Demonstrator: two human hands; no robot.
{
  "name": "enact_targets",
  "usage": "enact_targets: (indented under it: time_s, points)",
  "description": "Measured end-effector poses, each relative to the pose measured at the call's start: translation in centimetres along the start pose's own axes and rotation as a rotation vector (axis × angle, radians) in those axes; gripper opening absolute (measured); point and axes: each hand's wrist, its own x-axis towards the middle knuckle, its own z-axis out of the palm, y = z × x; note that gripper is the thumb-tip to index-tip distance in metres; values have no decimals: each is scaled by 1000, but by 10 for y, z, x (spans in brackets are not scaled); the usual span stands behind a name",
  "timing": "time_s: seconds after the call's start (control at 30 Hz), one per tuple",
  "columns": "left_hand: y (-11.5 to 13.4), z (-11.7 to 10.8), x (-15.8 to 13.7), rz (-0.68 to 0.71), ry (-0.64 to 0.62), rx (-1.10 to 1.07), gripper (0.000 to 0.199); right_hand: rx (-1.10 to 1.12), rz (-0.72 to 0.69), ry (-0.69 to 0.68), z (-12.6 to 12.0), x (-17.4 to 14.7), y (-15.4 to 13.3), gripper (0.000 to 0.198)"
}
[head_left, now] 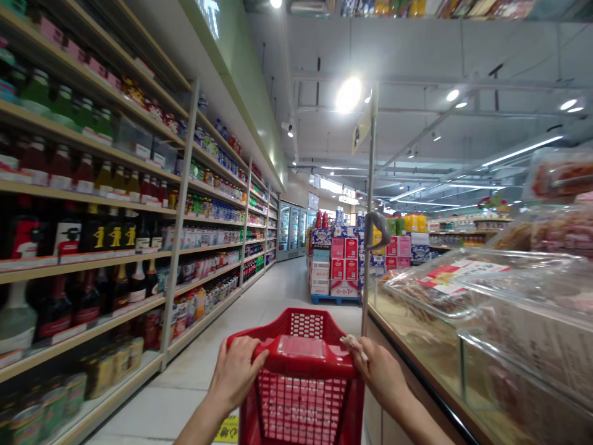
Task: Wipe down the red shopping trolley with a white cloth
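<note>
In the lower middle of the head view is a red plastic shopping cart (250, 402) with a lattice basket. Its thick red handle bar (308, 361) runs across between my hands. At the left end of the bar, my left hand (237, 371) is wrapped over it, thumb along the top. My right hand (380, 371) is closed at the right end of the bar. A crumpled whitish tissue (356, 346) sticks out between the right hand's thumb and fingers. Most of the right fingers' grip on the bar is hidden.
Shelves of bottles (83, 176) line the left side. A counter (417, 358) stacked with clear plastic food boxes (449, 281) stands close on the right, beside a metal pole (369, 185). Ahead, stacked cartons (343, 266) sit on a blue pallet (336, 299). Pale floor (278, 287) runs between.
</note>
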Motion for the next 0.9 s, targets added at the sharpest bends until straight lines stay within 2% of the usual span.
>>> enact_targets:
  time_s: [0.07,0.13,0.2,0.27,0.33,0.43,0.5,0.57,0.63,0.8,0.83,0.9]
  points:
    - [4,3,-2,55,4,27,42,8,-12,45,10,2,-13,29]
    - [7,6,-3,100,-10,38,46,-2,-84,101,27,9,-38,28]
    - [8,8,-3,101,-19,39,47,-23,-167,145,41,16,-60,28]
    - [5,8,-2,90,-21,37,45,-17,-250,130,43,16,-67,28]
    - [2,7,-2,92,-10,33,44,-24,-287,88,34,9,-52,30]
    - [-1,5,-3,82,1,45,46,-98,-251,82,10,-7,-5,31]
    - [0,4,-4,71,5,68,46,-154,-176,137,-2,-14,24,30]
    - [3,5,-4,66,12,88,46,-161,-75,219,-3,-15,33,31]
    - [4,6,-3,63,6,98,47,-100,-43,259,8,-11,18,33]
    - [-1,14,1,77,5,103,50,19,-236,194,45,6,-57,41]
    - [-3,15,2,84,13,101,50,13,-255,165,46,7,-63,43]
    - [-6,16,2,92,23,95,51,-13,-261,100,38,4,-56,45]
